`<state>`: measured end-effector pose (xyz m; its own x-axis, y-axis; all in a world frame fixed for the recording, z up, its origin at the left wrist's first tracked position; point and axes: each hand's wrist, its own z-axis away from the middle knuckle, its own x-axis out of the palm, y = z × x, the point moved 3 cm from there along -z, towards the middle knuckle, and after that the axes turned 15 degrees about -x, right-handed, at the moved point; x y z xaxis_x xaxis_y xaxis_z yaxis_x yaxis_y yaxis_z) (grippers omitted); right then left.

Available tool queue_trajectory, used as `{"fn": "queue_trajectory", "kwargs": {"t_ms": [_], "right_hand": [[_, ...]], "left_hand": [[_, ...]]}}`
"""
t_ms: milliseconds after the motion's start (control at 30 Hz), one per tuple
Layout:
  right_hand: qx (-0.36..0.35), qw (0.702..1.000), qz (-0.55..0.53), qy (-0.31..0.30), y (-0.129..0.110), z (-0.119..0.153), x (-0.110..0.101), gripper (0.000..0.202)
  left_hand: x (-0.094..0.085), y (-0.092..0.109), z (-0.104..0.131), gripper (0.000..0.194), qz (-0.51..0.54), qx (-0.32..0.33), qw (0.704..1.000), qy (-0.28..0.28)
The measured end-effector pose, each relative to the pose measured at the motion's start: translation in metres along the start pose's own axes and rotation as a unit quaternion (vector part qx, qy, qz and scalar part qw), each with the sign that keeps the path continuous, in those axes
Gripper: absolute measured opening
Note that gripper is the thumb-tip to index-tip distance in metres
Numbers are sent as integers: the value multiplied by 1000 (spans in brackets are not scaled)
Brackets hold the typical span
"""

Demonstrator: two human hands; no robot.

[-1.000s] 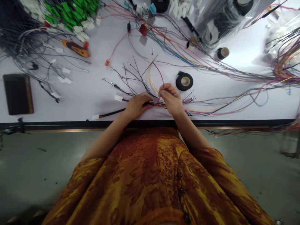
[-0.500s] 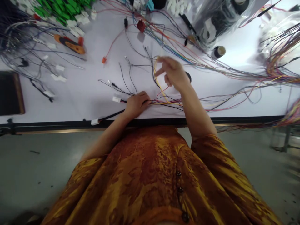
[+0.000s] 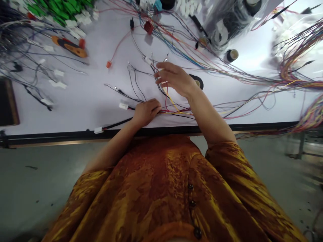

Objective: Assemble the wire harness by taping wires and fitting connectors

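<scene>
Near the table's front edge, my left hand (image 3: 147, 112) is closed around a bundle of thin wires (image 3: 188, 112). Black wires with bare metal terminals fan out above it, and a white connector (image 3: 123, 106) sticks out to its left. A second white connector (image 3: 98, 130) on a black sleeved cable lies at the table edge. My right hand (image 3: 174, 78) is over the upright branch of dark, yellow and red wires, its fingers stretched out and slightly apart. Its palm side is hidden. A black tape roll (image 3: 197, 81) lies partly behind the right wrist.
An orange-and-black handled tool (image 3: 69, 46) lies at the upper left, below a heap of green connectors (image 3: 59, 10). A dark red connector (image 3: 148, 27) is at the top middle. Long wires (image 3: 252, 80) run rightward. A plastic bag of rolls (image 3: 227, 27) stands at the back.
My right hand has moved slightly left and its fingers have straightened over the wire branch. Wire ends near it have shifted. My left hand keeps its grip on the bundle.
</scene>
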<state>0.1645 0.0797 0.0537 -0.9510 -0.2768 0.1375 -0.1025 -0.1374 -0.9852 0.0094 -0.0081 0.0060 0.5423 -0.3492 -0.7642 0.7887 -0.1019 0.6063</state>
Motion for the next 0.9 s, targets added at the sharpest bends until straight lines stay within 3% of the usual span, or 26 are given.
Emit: {"fn": "queue_trajectory", "kwargs": {"t_ms": [167, 233, 367, 467, 567, 667, 733, 833, 900], "right_hand": [[17, 997, 68, -19, 15, 12, -11, 21], [0, 989, 145, -36, 19, 18, -18, 24], [-64, 942, 310, -108, 19, 40, -23, 32], [-135, 908, 385, -99, 6, 64, -22, 28], [-145, 898, 404, -99, -4, 89, -19, 15], [-118, 900, 403, -119, 0, 105, -16, 14], [-99, 916, 379, -89, 10, 108, -15, 14], [-46, 976, 212, -38, 31, 104, -9, 25], [-21, 997, 76, -13, 44, 100, -2, 30]], "left_hand": [[2, 1, 0, 21, -19, -20, 1000, 11], [3, 1, 0, 20, -22, -16, 1000, 8], [7, -1, 1, 15, -4, 21, 1000, 9], [7, -4, 0, 9, 33, 48, 998, 8], [6, -6, -1, 7, 61, 40, 997, -3], [5, -7, 0, 9, 75, 23, 997, -7], [5, -6, 0, 9, 82, 17, 996, -8], [5, -6, 0, 9, 83, 5, 997, -6], [6, -6, 0, 8, 79, -2, 997, -2]]}}
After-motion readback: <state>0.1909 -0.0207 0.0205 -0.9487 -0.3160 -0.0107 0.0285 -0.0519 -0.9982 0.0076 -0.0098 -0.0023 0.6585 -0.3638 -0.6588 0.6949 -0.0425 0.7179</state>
